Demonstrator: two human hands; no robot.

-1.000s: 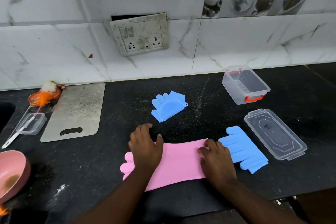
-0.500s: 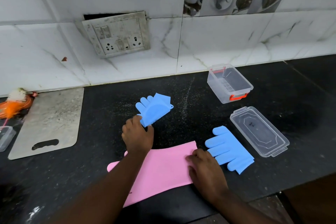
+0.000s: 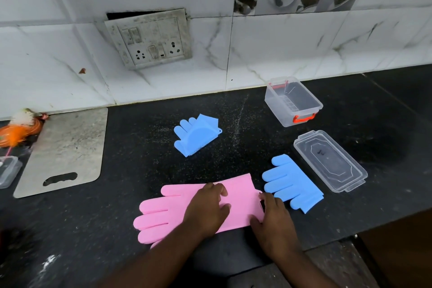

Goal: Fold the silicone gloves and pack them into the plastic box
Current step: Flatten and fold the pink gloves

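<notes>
Left hand: my left hand (image 3: 205,211) lies palm-down on the middle of the pink glove (image 3: 177,208), fingers (image 3: 219,190) spread and flat, pinning it rather than gripping it.
Right hand: my right hand (image 3: 272,222) presses on the glove's cuff end, fingers loosely curled at the edge; I cannot tell whether they pinch the silicone or only rest on it.
Pink glove: it lies flat and unfolded on the black tabletop (image 3: 140,166) near the front edge, its finger end toward my left, its cuff toward my right.
Unfolded blue glove: a blue glove (image 3: 292,182) lies flat just beside the pink cuff, on my right, its finger end pointing toward the pink glove.
Folded blue glove: a second blue glove (image 3: 197,134), folded over with its bristled side showing, sits farther back, well apart from my hands.
Plastic box: the clear plastic box (image 3: 293,101) with orange clasps stands open near the wall at the back right; no glove shows inside.
Lid: the clear lid (image 3: 329,161) lies on the tabletop between the box and the flat blue glove.
Left side: a grey cutting board (image 3: 63,152) lies flat on the tabletop.
</notes>
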